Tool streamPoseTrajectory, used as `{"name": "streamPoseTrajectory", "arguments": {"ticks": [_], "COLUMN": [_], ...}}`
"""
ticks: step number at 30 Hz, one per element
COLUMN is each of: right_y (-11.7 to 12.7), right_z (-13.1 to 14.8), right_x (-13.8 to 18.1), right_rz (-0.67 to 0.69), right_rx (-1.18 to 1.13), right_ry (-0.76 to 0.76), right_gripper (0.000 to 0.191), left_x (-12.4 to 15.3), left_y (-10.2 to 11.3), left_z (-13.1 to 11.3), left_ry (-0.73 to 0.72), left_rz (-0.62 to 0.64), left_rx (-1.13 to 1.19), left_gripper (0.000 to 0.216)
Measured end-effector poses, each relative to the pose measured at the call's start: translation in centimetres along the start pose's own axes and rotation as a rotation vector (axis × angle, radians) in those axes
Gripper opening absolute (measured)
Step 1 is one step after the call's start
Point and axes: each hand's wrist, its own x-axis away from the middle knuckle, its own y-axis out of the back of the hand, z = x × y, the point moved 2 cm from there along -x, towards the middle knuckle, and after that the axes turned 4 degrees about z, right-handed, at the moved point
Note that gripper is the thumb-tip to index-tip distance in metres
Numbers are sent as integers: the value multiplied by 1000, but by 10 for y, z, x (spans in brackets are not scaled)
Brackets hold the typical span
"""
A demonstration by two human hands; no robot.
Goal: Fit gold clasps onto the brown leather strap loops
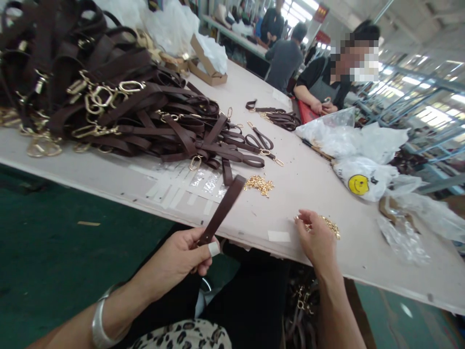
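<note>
A dark brown leather strap (225,206) is gripped by its lower end in my left hand (191,252), its other end pointing up and away over the table edge. White tape wraps my left thumb. My right hand (317,237) rests at the table, fingers curled beside a small pile of gold metal pieces (332,227). At its fingertips shows a gold speck, too small to name exactly. Another scatter of gold metal pieces (259,184) lies just beyond the strap's far end.
A large heap of brown straps (145,111) with gold rings and clasps covers the table's left. Clear plastic bags (366,169) line the right edge. An open cardboard box (209,72) stands behind the heap. A person (323,92) sits across the table; others work farther back.
</note>
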Motion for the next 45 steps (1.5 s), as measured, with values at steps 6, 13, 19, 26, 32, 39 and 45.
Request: {"name": "streamPoseTrajectory", "arguments": {"ticks": [6,13,19,26,32,39,45], "right_y": [-8,-10,-14,-18,-8,-22,-33], "right_z": [-15,-8,-8,-14,33,143,146], "right_x": [-16,-24,-27,-31,2,66,66], "right_rz": [132,220,293,183,132,117,33], "right_rx": [198,410,582,493,-457,-949,-781], "right_ry": [65,116,158,193,-22,206,321], "right_gripper": [28,32,32,32,28,15,14], "left_x": [9,13,7,13,10,5,11], "left_y": [2,-8,-6,-7,-12,-17,-11], "left_z": [-5,-11,-8,-7,-5,-3,-5], "left_ry": [-125,-165,-94,-100,-108,-188,-379], "left_rz": [-42,-62,-114,-135,-164,-148,-184], "left_rx": [-249,-193,58,169,165,141,-94], "left_gripper": [30,19,17,17,13,17,21]}}
